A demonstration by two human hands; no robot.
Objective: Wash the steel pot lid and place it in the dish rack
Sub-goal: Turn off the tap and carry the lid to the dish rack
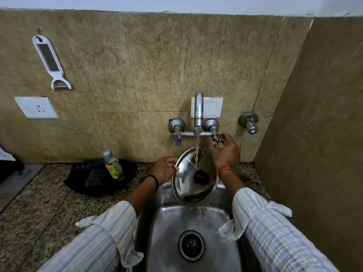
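A round steel pot lid (186, 185) with a black knob is held tilted over the steel sink (169, 222). My left hand (164, 169) grips its left rim. Water runs from the wall tap (198, 108) onto the lid's top and drips off its lower edge into the basin. My right hand (225, 150) is raised to the tap's right handle (217, 137), fingers curled round it. No dish rack is in view.
A dish soap bottle (114, 165) stands on a black tray (98, 179) on the granite counter left of the sink. A white peeler (50, 59) hangs on the tiled wall above a socket (36, 107). A tiled side wall closes in on the right.
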